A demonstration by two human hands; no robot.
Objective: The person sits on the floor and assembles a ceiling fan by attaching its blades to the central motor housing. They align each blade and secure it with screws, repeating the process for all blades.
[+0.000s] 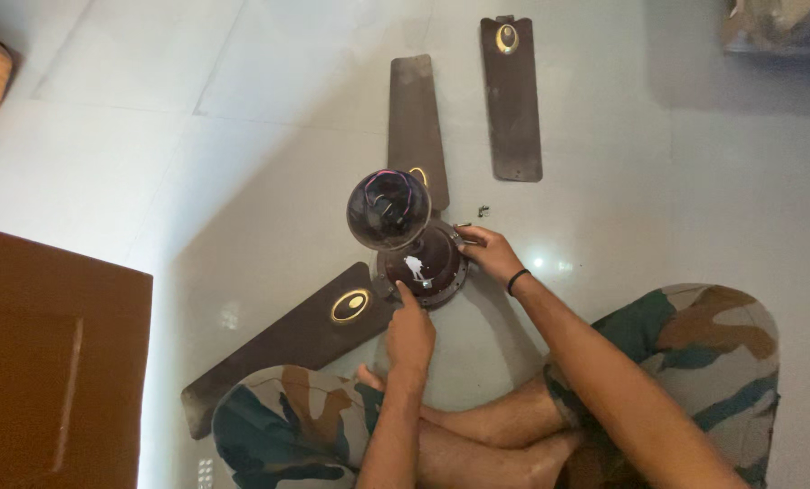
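My left hand (410, 333) presses a fingertip on the fan motor (421, 265) hub at 6; my right hand (489, 251) grips its rim at 3. Loose blade (512, 100) lies at 1, screws (484, 211) nearby. Blade-removal step; next move likely needs steadying the motor.

- Camouflage shorts (694, 344) in green, brown and cream cover both crossed legs.
- A thin black band (516, 281) circles the right wrist.
- Both forearms are bare, with no sleeves; the feet are bare as well.
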